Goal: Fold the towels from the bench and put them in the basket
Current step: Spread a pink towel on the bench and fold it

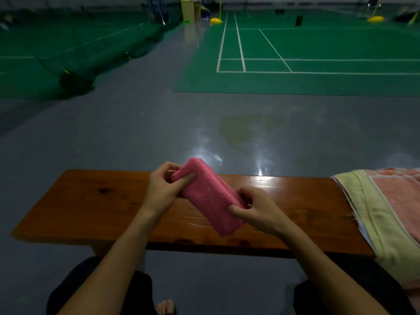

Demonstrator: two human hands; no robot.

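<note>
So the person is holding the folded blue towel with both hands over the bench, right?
Not quite: the towel is pink, not blue. The head view shows it folded, with the left hand gripping its far end and the right hand its near end, over the wooden bench.

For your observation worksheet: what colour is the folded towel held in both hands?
Pink; the folded towel shows best in the head view, above the bench.

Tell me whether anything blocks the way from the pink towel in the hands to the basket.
That cannot be settled: no basket shows in this view. Both the left hand and the right hand grip the folded pink towel above the bench, nothing between them and it. The unfolded towels lie at the bench's right end.
</note>
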